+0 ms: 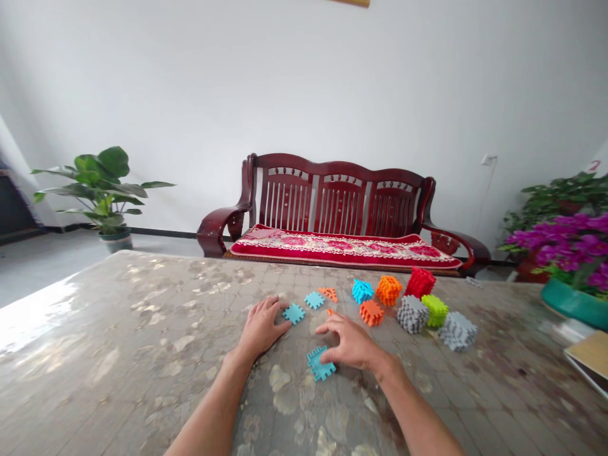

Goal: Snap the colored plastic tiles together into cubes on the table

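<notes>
My left hand (263, 324) rests on the table, fingers stretched, with a light-blue notched square tile (294, 314) beside its thumb and fingertips. My right hand (354, 342) is open, fingers spread and thumb over the edge of a second light-blue tile (317, 365) nearer to me; whether the thumb presses on it I cannot tell. Beyond the hands lie another light-blue tile (314, 300) and an orange triangular piece (329, 294). A small orange piece (331, 311) is partly hidden behind my right hand's fingers.
On the right of the table (142, 354) stand stacks of notched tiles: blue (362, 291), orange (388, 290), orange-red (371, 313), red (420, 282), lime (435, 310) and grey (412, 315). Purple flowers in a teal pot (572, 303) stand at far right. A wooden bench (332, 190) is beyond.
</notes>
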`<act>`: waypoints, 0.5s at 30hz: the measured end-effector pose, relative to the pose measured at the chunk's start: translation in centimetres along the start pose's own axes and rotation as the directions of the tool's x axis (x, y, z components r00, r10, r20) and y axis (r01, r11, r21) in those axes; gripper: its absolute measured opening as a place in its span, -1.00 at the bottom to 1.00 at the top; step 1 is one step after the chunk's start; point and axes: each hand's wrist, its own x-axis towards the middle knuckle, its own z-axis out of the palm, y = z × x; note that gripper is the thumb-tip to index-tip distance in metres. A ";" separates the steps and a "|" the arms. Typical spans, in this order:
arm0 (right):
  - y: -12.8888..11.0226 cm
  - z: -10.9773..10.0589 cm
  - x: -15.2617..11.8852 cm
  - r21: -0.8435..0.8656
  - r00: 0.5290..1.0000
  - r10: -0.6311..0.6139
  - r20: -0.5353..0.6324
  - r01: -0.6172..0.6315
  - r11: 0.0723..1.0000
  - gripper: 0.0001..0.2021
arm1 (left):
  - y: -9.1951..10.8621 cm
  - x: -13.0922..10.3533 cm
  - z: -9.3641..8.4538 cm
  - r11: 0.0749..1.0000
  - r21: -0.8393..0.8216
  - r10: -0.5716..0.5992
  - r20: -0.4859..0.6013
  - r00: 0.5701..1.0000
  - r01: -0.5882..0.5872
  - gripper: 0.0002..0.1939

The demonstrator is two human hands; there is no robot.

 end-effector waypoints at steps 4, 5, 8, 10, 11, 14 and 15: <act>0.0 -0.4 -0.5 0.023 0.976 -0.057 0.212 0.053 0.998 -0.33 | 0.2 -0.1 -0.2 1.000 0.011 -0.006 0.010 1.000 0.006 -0.59; -0.1 -0.4 -0.6 0.000 0.972 -0.061 0.226 0.063 0.998 -0.35 | 0.2 -0.1 -0.3 1.000 0.015 -0.007 0.015 1.000 0.007 -0.58; -0.3 -0.4 -0.4 -0.056 0.979 -0.026 0.204 0.038 0.998 -0.42 | 0.2 0.0 -0.3 1.000 0.014 -0.006 0.027 1.000 0.005 -0.59; -0.5 -0.2 -0.1 -0.035 0.987 0.023 0.158 -0.017 0.999 -0.43 | 0.2 0.0 -0.3 1.000 0.012 -0.001 0.035 0.999 0.001 -0.58; -0.5 -0.1 0.1 -0.012 0.992 0.048 0.120 -0.046 0.999 -0.46 | 0.2 0.1 -0.3 1.000 0.011 0.000 0.039 0.999 -0.001 -0.58; -0.6 0.4 0.8 0.006 0.990 0.110 -0.091 -0.110 0.994 -0.69 | 0.3 0.1 -0.5 1.000 0.008 0.006 0.051 0.999 -0.006 -0.57; -0.5 0.6 0.9 -0.013 0.975 0.117 -0.189 -0.122 0.992 -0.78 | 0.3 0.1 -0.5 1.000 0.007 0.008 0.059 0.998 -0.009 -0.57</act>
